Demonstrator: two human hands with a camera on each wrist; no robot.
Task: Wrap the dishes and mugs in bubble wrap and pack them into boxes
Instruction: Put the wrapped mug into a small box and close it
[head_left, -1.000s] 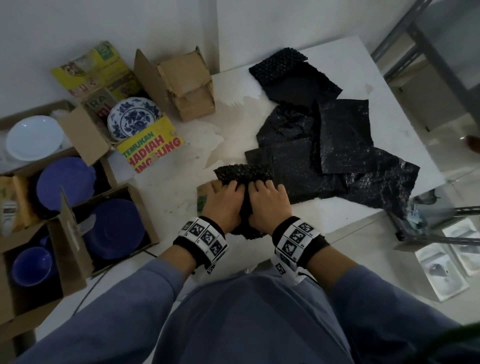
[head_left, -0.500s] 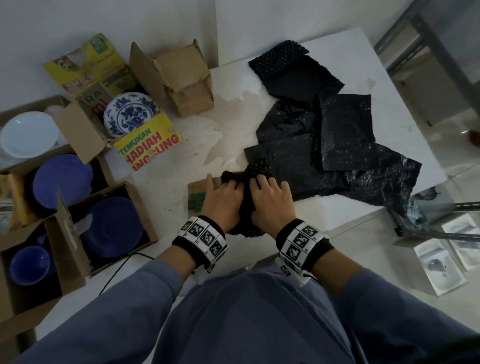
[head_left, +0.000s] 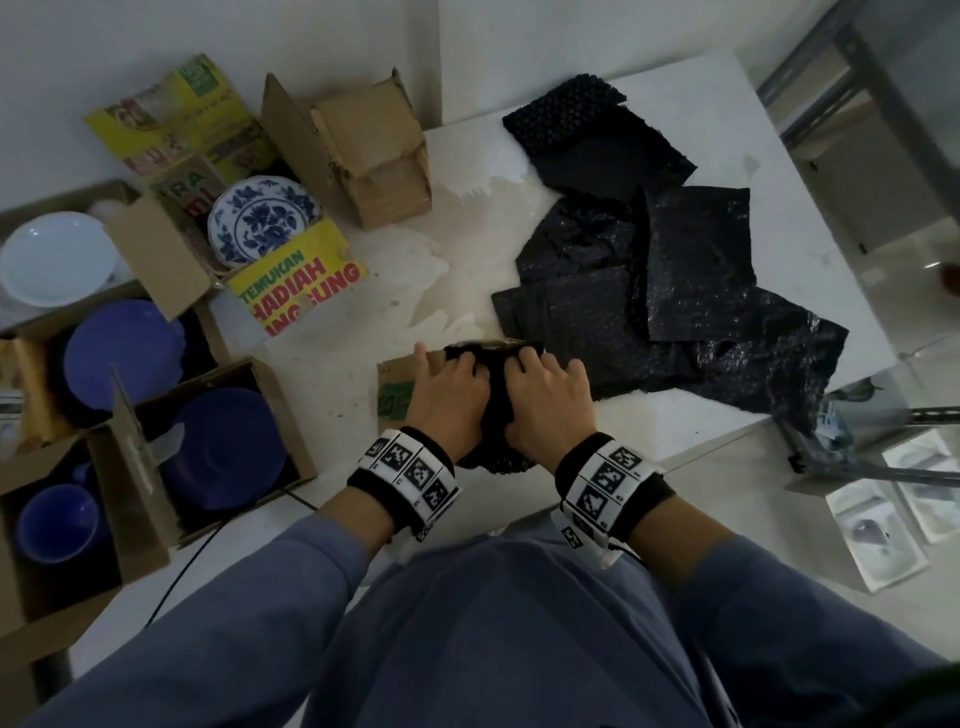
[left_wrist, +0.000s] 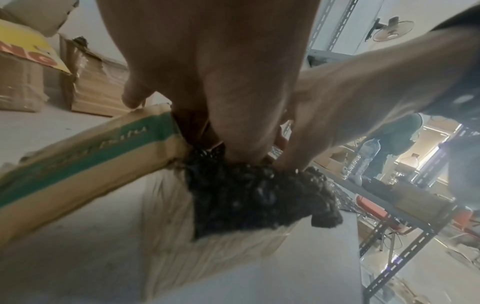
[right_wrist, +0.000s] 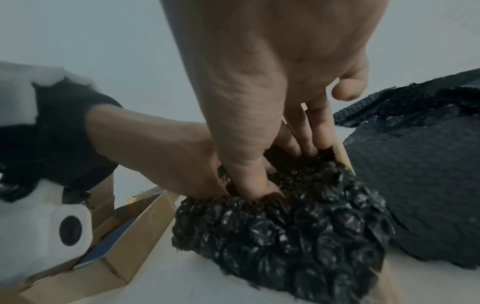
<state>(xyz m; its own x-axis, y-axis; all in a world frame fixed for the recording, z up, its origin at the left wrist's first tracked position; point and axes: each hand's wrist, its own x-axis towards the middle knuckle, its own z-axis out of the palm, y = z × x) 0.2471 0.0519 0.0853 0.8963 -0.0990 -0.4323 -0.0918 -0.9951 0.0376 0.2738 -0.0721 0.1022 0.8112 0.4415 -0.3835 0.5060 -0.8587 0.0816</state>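
Hands (head_left: 493, 395) pressing black bubble-wrapped bundle (right_wrist: 298, 224), cardboard box (left_wrist: 85, 156)

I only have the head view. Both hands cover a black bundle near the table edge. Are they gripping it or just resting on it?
Observer: Gripping. In the right wrist view, the right hand digs its thumb and fingers into the bubble-wrap bundle.
Operator: And the left hand?
Observer: The left hand pushes its fingers down between the bundle and a green-striped cardboard flap.
Operator: Is the bundle boxed?
Observer: Cardboard shows beside and under it. I cannot tell if it is fully enclosed.
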